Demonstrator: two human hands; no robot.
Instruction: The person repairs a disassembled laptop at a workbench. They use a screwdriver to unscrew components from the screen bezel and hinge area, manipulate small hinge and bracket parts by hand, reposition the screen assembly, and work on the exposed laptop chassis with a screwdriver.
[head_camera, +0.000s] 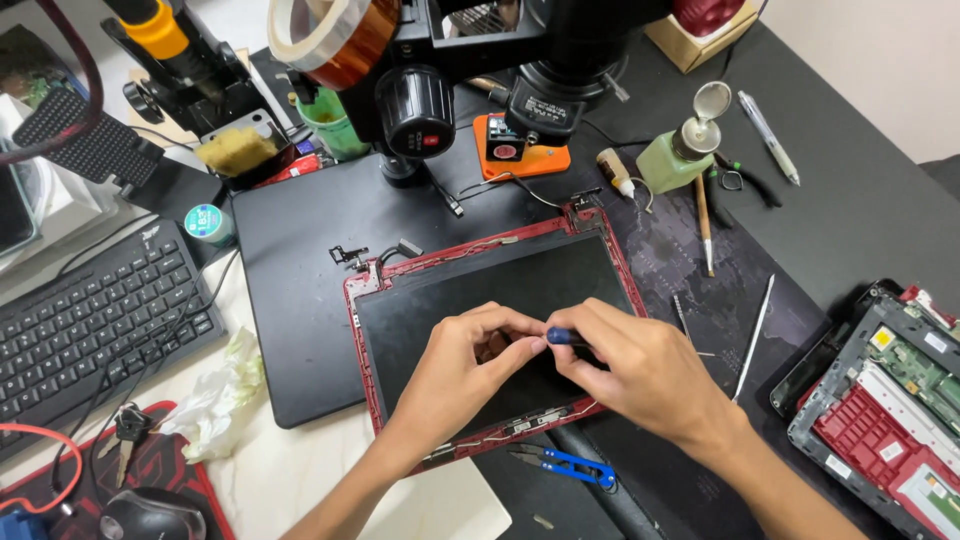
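I am working over a flat black mat (300, 300) that is covering most of the desk, smooth and matte. Lying on it at the centre is a laptop screen (480, 290), a dark glossy rectangle sitting in a thin red plastic frame with fine wires running along its edges. At nine o'clock a black keyboard (90, 320) is resting with rows of square keys. At four o'clock an opened red laptop base (880, 410) is showing a green circuit board. At twelve o'clock a black microscope (480, 70) is hanging over the mat, and at one o'clock a pale green pump bottle (675, 155) with a metal cap is standing.

My left hand (455, 375) is curling over the lower middle of the screen, thumb and fingers pressing together on the tip of a small screwdriver (562, 337). My right hand (640, 375) is pinching its dark blue rounded handle. At six o'clock small blue snips (565, 465) are lying just below the frame.
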